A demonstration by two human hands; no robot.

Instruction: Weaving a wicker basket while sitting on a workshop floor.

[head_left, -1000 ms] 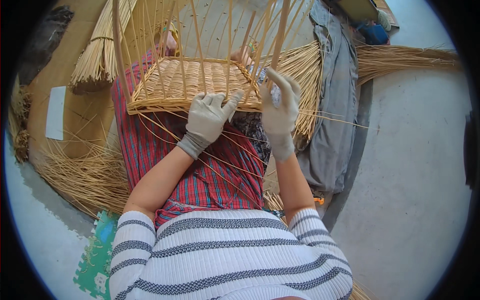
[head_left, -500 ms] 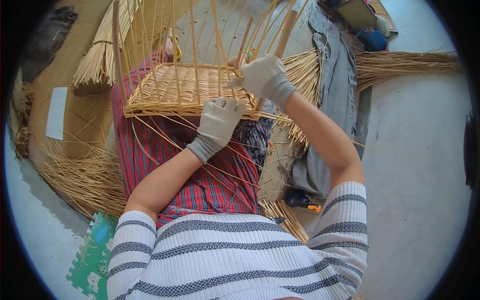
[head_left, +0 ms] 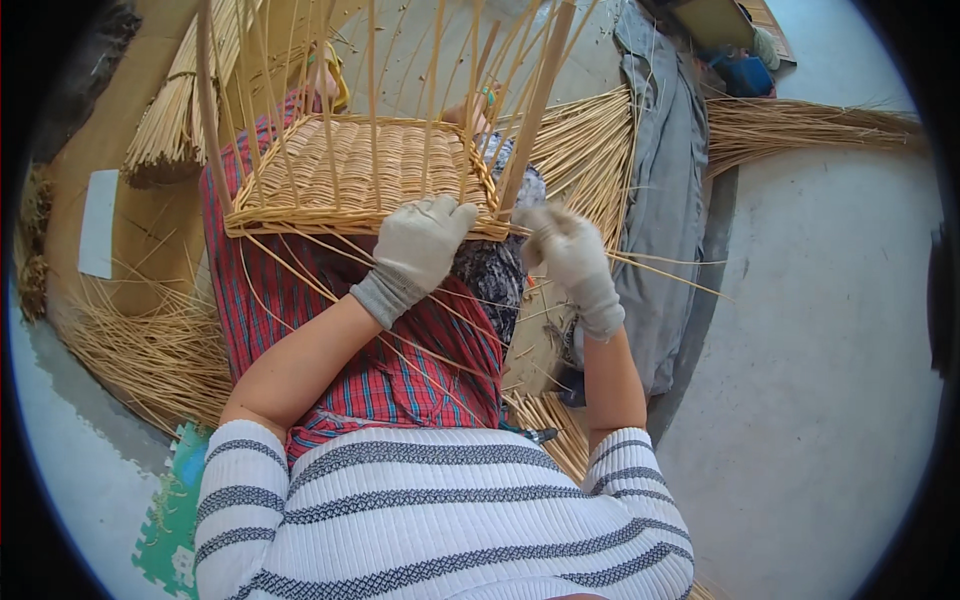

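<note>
A half-woven wicker basket (head_left: 350,165) rests across my lap, its flat base woven and thin upright stakes rising round it. Thicker wooden posts stand at its corners, one of them the right post (head_left: 535,110). In a pale work glove, my left hand (head_left: 420,240) grips the near edge of the basket, right of its middle. My right hand (head_left: 565,250), gloved too, is closed just outside the near right corner on wicker strands (head_left: 665,275), whose ends stick out to the right. Other loose strands (head_left: 290,268) trail from the near edge over my lap.
Bundles of wicker rods lie around: an upper-left bundle (head_left: 190,100), a lower-left heap (head_left: 150,345), a fan-shaped bundle (head_left: 590,150) beside the basket and a far-right bundle (head_left: 800,130). Grey cloth (head_left: 655,200) lies to the right. A green foam mat (head_left: 165,530) is at lower left.
My right hand has come down from above the basket's right corner post to outside the near right corner, now with strands in it. My left hand keeps its hold; the basket shifts slightly left.
</note>
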